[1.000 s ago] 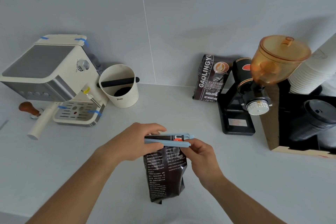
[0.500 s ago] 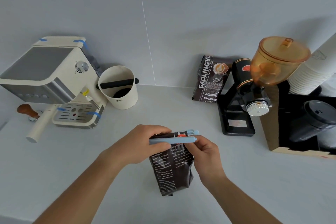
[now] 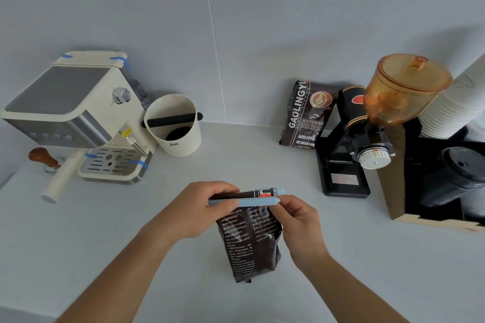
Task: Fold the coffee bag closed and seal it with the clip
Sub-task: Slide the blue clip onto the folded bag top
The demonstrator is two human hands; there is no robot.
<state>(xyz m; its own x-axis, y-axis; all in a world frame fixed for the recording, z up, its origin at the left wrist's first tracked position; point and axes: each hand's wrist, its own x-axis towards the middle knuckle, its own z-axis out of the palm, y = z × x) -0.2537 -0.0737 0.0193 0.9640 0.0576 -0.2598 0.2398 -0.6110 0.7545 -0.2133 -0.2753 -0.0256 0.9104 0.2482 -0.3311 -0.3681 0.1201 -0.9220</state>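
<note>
A dark coffee bag [image 3: 249,241] with white print stands upright on the counter in front of me. Its folded top sits between the two bars of a light blue clip [image 3: 252,201], which lies level across it. My left hand [image 3: 199,210] grips the clip's left end together with the folded top. My right hand [image 3: 296,220] pinches the clip's right end, where the two bars still stand a little apart around the fold.
A cream espresso machine [image 3: 76,113] and a wooden-handled tamper [image 3: 43,156] stand at the left, a white knock box [image 3: 174,126] beside them. At the right are a second coffee bag [image 3: 307,115], a black grinder [image 3: 367,139] and a rack of paper cups [image 3: 451,110].
Bag and clip have tilted and shifted slightly right; both hands stay on the clip's ends, pressing its bars closer over the folded top.
</note>
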